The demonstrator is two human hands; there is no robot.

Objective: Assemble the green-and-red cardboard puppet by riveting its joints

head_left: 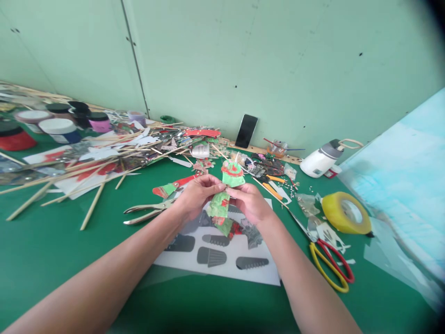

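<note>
My left hand (201, 194) and my right hand (253, 200) meet in the middle of the head view, fingertips pinched together on a painted cut-out figure (232, 178). The figure is light green with red bands. Its upper piece stands above my fingers, and a lower green piece (218, 205) hangs beneath them. The joint between the pieces is mostly hidden by my fingertips. Under my hands lies a white sheet (250, 277) printed with dark shapes, and other red, green and grey cut-outs (225, 227) rest on it.
Pliers (149, 209) and a red-green strip (165, 190) lie left of my hands. Right are scissors (332, 262), yellow tape (346, 213) and orange-handled pliers (273, 190). Wooden sticks (93, 199), paint jars (60, 130), a phone (246, 131) and a white bottle (318, 160) stand or lie farther back.
</note>
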